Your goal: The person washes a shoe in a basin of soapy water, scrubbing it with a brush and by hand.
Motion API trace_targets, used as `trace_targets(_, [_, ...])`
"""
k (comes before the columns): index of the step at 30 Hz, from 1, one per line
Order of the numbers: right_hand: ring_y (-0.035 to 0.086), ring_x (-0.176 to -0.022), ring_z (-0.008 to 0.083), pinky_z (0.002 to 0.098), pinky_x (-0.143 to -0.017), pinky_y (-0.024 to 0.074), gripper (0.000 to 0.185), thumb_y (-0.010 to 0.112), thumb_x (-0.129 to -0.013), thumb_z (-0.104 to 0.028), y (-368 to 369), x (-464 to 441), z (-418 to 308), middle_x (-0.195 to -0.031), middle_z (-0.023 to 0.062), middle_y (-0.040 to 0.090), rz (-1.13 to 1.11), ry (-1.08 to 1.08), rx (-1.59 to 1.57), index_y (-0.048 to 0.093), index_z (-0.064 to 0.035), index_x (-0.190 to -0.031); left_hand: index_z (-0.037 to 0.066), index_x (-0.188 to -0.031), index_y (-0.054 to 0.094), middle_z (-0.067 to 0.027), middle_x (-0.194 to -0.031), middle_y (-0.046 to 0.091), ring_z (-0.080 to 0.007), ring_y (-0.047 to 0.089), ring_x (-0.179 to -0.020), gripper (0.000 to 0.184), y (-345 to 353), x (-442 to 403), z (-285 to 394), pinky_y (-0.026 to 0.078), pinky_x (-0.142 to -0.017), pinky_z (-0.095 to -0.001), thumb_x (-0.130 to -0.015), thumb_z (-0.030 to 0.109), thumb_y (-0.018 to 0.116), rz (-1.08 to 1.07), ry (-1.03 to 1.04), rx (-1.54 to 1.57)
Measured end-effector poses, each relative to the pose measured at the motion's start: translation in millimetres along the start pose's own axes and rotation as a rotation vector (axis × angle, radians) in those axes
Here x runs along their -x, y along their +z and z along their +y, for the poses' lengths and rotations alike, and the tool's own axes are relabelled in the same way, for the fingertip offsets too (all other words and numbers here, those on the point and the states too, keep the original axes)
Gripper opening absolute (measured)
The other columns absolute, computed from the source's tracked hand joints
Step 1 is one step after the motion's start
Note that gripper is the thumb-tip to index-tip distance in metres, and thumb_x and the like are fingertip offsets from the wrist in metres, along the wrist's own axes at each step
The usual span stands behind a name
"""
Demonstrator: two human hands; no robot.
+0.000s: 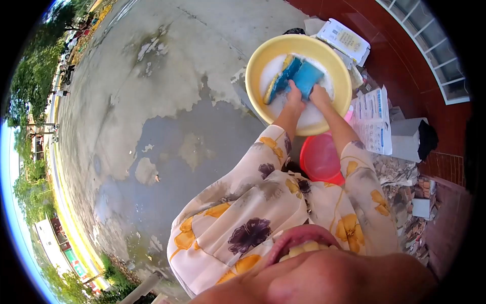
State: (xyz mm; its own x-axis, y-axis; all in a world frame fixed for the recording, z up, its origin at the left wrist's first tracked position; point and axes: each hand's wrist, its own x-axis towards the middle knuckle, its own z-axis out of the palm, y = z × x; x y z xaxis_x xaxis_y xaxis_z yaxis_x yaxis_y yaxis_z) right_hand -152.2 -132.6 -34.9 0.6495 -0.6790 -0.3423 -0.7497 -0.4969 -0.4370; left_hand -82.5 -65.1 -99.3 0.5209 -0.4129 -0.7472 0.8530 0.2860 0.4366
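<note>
A blue, soft-looking piece with a fuzzy yellow edge (pixel 307 78) is folded or bent above white suds in a cream-yellow basin (pixel 341 61). Its exact kind I cannot make out. My left hand (pixel 295 96) grips its lower middle, near the fold, with the thumb lying along the blue face. Close beside it, my right hand (pixel 319 95) holds the lower right edge of the same piece. Both hands are inside the basin's rim, with the fingertips partly hidden behind the piece.
A red basin (pixel 322 158) stands just below the yellow one. To the right are a white package (pixel 345 40), a printed sack (pixel 372 121), a grey-white box (pixel 405 139) and rubble (pixel 400 175), along a dark red wall. Wet concrete (pixel 192 137) spreads leftward.
</note>
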Motion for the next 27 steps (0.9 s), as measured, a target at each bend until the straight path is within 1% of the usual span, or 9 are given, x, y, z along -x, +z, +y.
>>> trace_targets(4, [0.064, -0.084, 0.0385, 0.0447, -0.07, 0.0509, 0.034, 0.05, -0.086, -0.029, 17.8, -17.5, 15.0, -0.091, 0.0221, 0.067, 0.055, -0.233, -0.082, 0.063, -0.0052, -0.107, 0.013, -0.132, 0.04, -0.0026, -0.125, 0.054, -0.0202, 0.056, -0.107, 0.067, -1.4, 7.9, 5.9, 0.045, -0.092, -0.0422, -0.089, 0.064, 0.037, -0.079, 0.02, 0.042])
trace_targets(10, [0.048, -0.041, 0.0163, 0.0333, -0.038, 0.0391, 0.027, 0.046, -0.093, -0.025, -8.6, 30.8, 25.0, -0.063, 0.0088, 0.056, -0.596, 0.077, -0.846, 0.062, -0.0054, -0.103, 0.007, -0.132, 0.04, -0.0096, -0.122, 0.055, -0.0214, 0.057, -0.105, 0.073, 5.9, 39.9, 19.9, 0.048, -0.087, -0.0404, -0.087, 0.064, 0.044, 0.014, -0.042, 0.156])
trace_targets(14, [0.052, -0.044, 0.0211, 0.0356, -0.04, 0.0408, 0.025, 0.044, -0.093, -0.022, 3.2, 6.5, 26.0, -0.063, 0.0101, 0.056, -0.432, -0.16, -0.384, 0.061, -0.006, -0.102, -0.005, -0.132, 0.037, -0.0145, -0.124, 0.053, -0.0233, 0.056, -0.107, 0.082, 7.5, 35.1, 13.3, 0.047, -0.088, -0.0375, -0.085, 0.06, 0.051, 0.198, 0.148, -0.026])
trace_targets(16, [0.06, -0.054, 0.0314, 0.0415, -0.05, 0.0479, 0.026, 0.044, -0.089, -0.018, 47.6, -48.5, 56.4, -0.074, 0.0194, 0.063, 0.241, -0.374, 0.065, 0.061, -0.004, -0.103, -0.01, -0.132, 0.036, -0.0155, -0.129, 0.05, -0.0238, 0.052, -0.113, 0.085, 6.7, 29.8, 10.3, 0.042, -0.095, -0.0342, -0.084, 0.058, 0.054, 0.244, 0.206, -0.123])
trace_targets(18, [0.064, -0.065, 0.0373, 0.0433, -0.059, 0.0504, 0.028, 0.044, -0.087, -0.016, 21.3, -23.7, 20.9, -0.083, 0.0251, 0.064, 0.243, -0.292, 0.086, 0.061, -0.0019, -0.104, -0.01, -0.13, 0.039, -0.0149, -0.128, 0.051, -0.0238, 0.053, -0.112, 0.083, 8.5, 21.6, 7.7, 0.042, -0.094, -0.0345, -0.085, 0.058, 0.053, 0.161, 0.169, 0.023])
trace_targets(22, [0.061, -0.059, 0.0385, 0.0448, -0.052, 0.0479, 0.031, 0.043, -0.091, -0.022, 27.0, -34.5, 38.0, -0.075, 0.0198, 0.065, -0.041, -0.302, -0.305, 0.058, -0.0079, -0.113, -0.006, -0.129, 0.04, -0.0137, -0.123, 0.053, -0.0223, 0.055, -0.108, 0.078, -0.1, 15.0, 12.6, 0.045, -0.09, -0.0335, -0.086, 0.058, 0.052, 0.038, 0.061, 0.031])
trace_targets(24, [0.044, -0.038, 0.0196, 0.0323, -0.034, 0.0318, 0.029, 0.041, -0.094, -0.02, -4.8, 7.9, 26.5, -0.054, 0.0062, 0.048, -0.746, 0.124, -0.92, 0.054, -0.0122, -0.119, -0.003, -0.13, 0.041, -0.0136, -0.12, 0.055, -0.0216, 0.056, -0.106, 0.075, 9.0, 51.2, 25.3, 0.047, -0.088, -0.0356, -0.087, 0.057, 0.051, 0.1, 0.082, 0.07])
trace_targets(25, [0.026, -0.04, 0.0067, 0.0227, -0.035, 0.0174, 0.029, 0.04, -0.096, -0.018, -19.6, 42.0, 2.9, -0.054, -0.0036, 0.03, -0.708, 0.14, -0.954, 0.049, -0.0162, -0.124, -0.003, -0.13, 0.041, -0.0136, -0.12, 0.055, -0.0216, 0.056, -0.106, 0.075, 7.5, 50.1, 25.2, 0.047, -0.088, -0.0356, -0.087, 0.057, 0.051, 0.097, 0.081, 0.08])
trace_targets(27, [0.036, -0.041, 0.0134, 0.028, -0.036, 0.0264, 0.029, 0.042, -0.095, -0.02, -14.1, 32.0, 14.8, -0.056, 0.0024, 0.04, -0.682, 0.09, -0.869, 0.052, -0.0135, -0.12, -0.001, -0.132, 0.037, -0.0132, -0.119, 0.055, -0.0218, 0.058, -0.104, 0.072, 2.2, 35.9, 19.8, 0.049, -0.086, -0.0375, -0.088, 0.055, 0.051, -0.08, 0.046, 0.167])
